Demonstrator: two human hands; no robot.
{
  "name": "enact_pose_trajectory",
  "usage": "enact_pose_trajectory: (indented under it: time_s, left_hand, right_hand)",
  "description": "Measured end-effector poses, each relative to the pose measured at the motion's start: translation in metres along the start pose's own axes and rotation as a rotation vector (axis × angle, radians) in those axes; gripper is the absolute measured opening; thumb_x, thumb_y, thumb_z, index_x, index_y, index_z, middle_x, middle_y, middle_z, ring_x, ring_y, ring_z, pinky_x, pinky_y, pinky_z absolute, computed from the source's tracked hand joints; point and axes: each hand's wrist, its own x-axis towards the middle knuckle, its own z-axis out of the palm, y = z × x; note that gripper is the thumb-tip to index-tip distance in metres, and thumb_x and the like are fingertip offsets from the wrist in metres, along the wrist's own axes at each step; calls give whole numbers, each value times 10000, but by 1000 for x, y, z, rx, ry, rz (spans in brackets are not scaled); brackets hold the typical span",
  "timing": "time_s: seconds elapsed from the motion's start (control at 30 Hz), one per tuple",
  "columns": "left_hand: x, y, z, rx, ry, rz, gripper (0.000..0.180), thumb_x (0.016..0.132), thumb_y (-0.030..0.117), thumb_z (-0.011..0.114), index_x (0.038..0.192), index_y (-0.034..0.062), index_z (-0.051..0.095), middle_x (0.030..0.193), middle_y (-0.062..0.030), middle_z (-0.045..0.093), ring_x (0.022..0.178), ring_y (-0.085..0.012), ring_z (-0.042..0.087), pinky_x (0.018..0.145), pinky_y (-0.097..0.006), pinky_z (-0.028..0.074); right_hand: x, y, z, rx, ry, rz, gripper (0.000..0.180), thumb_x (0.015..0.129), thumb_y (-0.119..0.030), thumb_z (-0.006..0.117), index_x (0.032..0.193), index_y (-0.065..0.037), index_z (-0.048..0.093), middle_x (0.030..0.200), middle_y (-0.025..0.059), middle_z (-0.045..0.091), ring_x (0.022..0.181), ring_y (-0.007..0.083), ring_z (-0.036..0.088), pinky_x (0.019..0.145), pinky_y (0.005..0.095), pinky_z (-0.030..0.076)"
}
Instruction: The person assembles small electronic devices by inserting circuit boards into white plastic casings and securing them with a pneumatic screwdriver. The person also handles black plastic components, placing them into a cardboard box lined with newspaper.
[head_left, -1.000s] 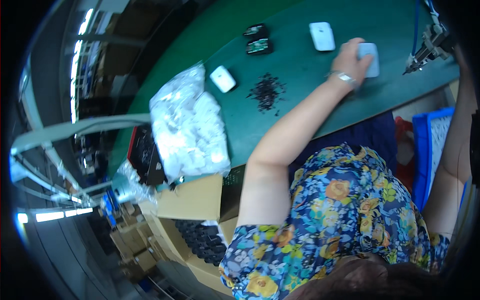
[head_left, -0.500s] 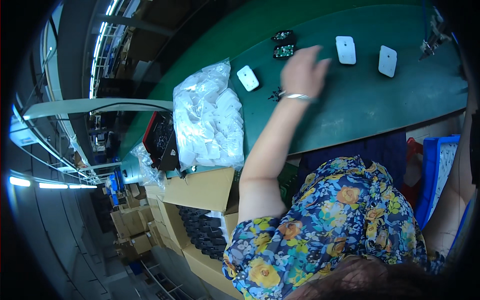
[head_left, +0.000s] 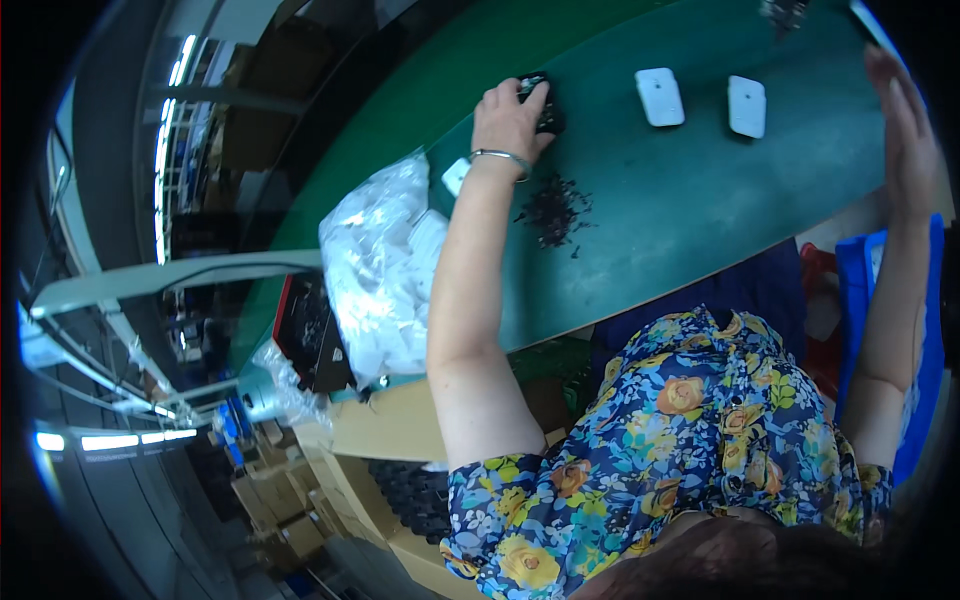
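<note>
My left hand [head_left: 508, 122] is bent over a black case with a circuit board [head_left: 549, 117], thumb and forefinger on either side of it. A second black case with a green board [head_left: 533, 84] lies just beyond, partly behind the fingers. My right hand [head_left: 908, 145] is raised at the far right edge, fingers stretched out, holding nothing I can see. Near my left wrist a heap of small dark pieces, like screws [head_left: 556, 211], is scattered on the green tabletop [head_left: 680, 190]. Two white plastic covers [head_left: 660, 97] [head_left: 747, 106] lie further right. Behind my left forearm, another white cover [head_left: 456, 176] is partly hidden.
A clear bag of white covers [head_left: 375, 270] stands left of my forearm. Beyond it is a red-edged black box [head_left: 305, 335]. Below the table edge sits an open carton [head_left: 355, 425] with black parts. A tool [head_left: 785, 14] hangs at the top right; a blue bin [head_left: 855, 300] stands at right.
My left hand has moved left onto the black case, uncovering the heap of dark pieces. My right hand has come up into view at the right. The whole view has shifted slightly.
</note>
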Motion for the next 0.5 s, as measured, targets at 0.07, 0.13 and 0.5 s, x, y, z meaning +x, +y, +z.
enact_pose_trajectory:
  time_s: [0.07,0.13,0.5]
  left_hand:
    - [12,-1,8,40,-42,50,628,572,175,762,1155,188,529,1148,-153,471,1040,-329,462,871,-408,404]
    - [12,-1,5,-1,-65,82,604,543,137,760,1111,177,560,1151,-149,482,1051,-333,467,882,-409,402]
    - [-42,3,-49,-759,-230,-287,544,638,76,725,1120,13,482,1032,-130,556,902,-223,568,816,-316,440]
  right_hand:
    - [-44,-13,6,-19,-14,-48,219,844,-117,506,1032,-25,568,988,71,587,913,134,540,868,265,404]
    - [-90,-13,2,-7,-67,44,178,817,-48,528,988,-32,574,976,47,574,920,125,531,865,265,401]
    - [-241,17,-100,-167,136,670,150,823,-109,575,947,-26,587,841,11,594,783,72,538,721,240,446]
